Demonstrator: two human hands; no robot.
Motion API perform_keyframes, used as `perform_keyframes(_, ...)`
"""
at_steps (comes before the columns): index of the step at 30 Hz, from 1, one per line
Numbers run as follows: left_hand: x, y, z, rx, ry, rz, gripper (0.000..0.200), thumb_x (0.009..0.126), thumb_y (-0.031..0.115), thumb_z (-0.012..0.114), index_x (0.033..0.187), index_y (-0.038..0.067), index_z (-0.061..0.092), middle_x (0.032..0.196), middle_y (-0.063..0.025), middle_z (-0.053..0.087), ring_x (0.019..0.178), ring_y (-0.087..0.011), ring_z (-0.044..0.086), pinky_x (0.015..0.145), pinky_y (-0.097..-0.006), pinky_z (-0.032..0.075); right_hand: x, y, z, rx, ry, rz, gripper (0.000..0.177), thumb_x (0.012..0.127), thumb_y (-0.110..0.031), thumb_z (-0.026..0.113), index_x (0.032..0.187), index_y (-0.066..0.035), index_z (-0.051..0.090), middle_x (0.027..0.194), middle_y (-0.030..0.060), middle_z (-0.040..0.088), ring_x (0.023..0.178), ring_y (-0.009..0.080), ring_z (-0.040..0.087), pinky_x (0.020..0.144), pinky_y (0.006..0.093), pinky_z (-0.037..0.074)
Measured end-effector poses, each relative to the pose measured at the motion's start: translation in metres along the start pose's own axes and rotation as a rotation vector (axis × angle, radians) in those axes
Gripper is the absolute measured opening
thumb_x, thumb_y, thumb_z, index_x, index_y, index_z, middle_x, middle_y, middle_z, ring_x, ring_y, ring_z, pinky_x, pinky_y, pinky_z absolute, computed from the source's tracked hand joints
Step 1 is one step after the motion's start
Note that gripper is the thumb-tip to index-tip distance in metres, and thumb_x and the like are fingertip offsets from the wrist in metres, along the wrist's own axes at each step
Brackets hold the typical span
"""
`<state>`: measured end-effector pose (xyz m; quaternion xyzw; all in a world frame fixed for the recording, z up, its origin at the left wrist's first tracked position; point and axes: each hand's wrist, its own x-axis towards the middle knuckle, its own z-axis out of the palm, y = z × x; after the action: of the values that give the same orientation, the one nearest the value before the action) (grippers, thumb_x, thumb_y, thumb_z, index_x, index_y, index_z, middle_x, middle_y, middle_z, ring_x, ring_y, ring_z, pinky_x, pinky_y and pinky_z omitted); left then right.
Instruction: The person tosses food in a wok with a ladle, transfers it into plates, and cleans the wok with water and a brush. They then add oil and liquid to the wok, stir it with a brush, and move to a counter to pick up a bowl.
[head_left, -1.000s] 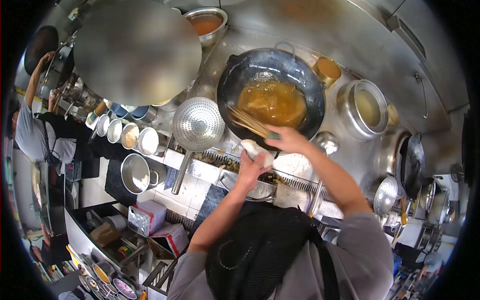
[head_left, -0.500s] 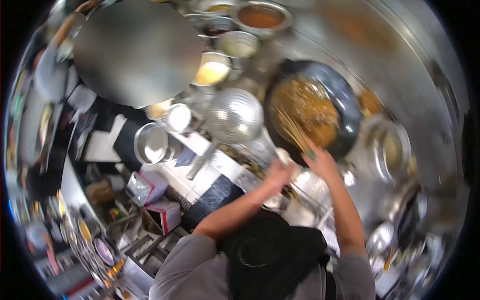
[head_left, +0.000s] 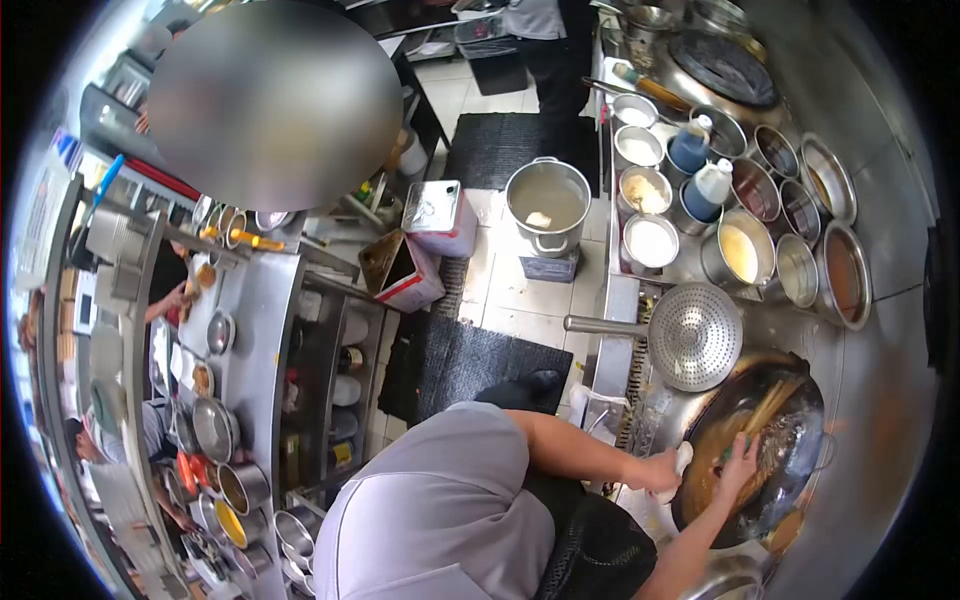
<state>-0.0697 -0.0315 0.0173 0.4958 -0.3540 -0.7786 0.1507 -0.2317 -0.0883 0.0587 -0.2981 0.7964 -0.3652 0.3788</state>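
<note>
A dark wok (head_left: 808, 425) on the stove holds brown liquid (head_left: 712, 440). My right hand (head_left: 738, 464) grips a bamboo wok brush (head_left: 774, 404), whose bristles reach over the liquid toward the far side. At the near rim, my left hand (head_left: 658, 474) is closed around a folded white cloth (head_left: 684, 459) pressed against the wok's edge. Just beyond the wok lies a perforated metal strainer (head_left: 697, 337), its handle pointing left.
Metal pots of sauces and powders, including a pale yellow one (head_left: 740, 252), line the counter with two squeeze bottles (head_left: 708, 190). A large pot (head_left: 548, 205) stands over the floor. At left is a steel worktable (head_left: 262, 350). Other people are nearby.
My view has turned, so the wok now appears at lower right. The brush points toward the wok's far side. Both hands keep their holds.
</note>
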Motion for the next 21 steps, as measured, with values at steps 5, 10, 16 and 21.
perform_keyframes(5, -0.009, 0.008, 0.007, 0.034, 0.12, 0.01, 0.063, 0.084, 0.02, 0.068, 0.127, -0.009, 0.033, 0.114, -0.0293, 0.058, 0.09, -0.0382, 0.068, 0.054, -0.0393, 0.061, -0.04, 0.078, -0.055, -0.283, -0.362, -0.231, 0.062, 0.089, -0.022, 0.066, 0.145, -0.006, 0.044, 0.108, 0.011, 0.063, 0.085, 0.0215, 0.064, 0.076, 0.0325, 0.052)
perform_keyframes(10, -0.01, 0.013, 0.007, 0.022, 0.128, -0.003, 0.065, 0.082, 0.021, 0.068, 0.127, -0.014, 0.035, 0.112, -0.028, 0.06, 0.084, -0.0352, 0.069, 0.057, -0.0444, 0.058, -0.102, 0.134, -0.202, -0.593, -0.348, -0.177, 0.061, 0.089, -0.019, 0.065, 0.144, -0.004, 0.044, 0.103, 0.0119, 0.065, 0.087, 0.0205, 0.062, 0.078, 0.0317, 0.051)
perform_keyframes(16, 0.045, -0.013, 0.002, -0.104, -0.093, 0.04, 0.063, 0.073, 0.02, 0.075, 0.121, -0.012, 0.05, 0.105, -0.0212, 0.064, 0.08, -0.0316, 0.068, 0.056, -0.0452, 0.058, -0.186, 0.148, -0.179, -0.035, 0.353, 0.085, 0.065, 0.095, -0.031, 0.061, 0.15, -0.009, 0.034, 0.089, 0.008, 0.06, 0.055, 0.0116, 0.051, 0.041, 0.0259, 0.044)
perform_keyframes(21, 0.029, -0.013, -0.006, 0.29, 0.011, 0.162, 0.069, 0.08, 0.029, 0.069, 0.125, -0.015, 0.041, 0.116, -0.0266, 0.059, 0.1, -0.0316, 0.063, 0.083, -0.0415, 0.052, -0.314, 0.216, -0.032, -0.198, 0.469, 0.173, 0.073, 0.085, -0.028, 0.071, 0.147, -0.006, 0.038, 0.128, 0.0241, 0.059, 0.111, 0.0368, 0.062, 0.095, 0.0418, 0.046)
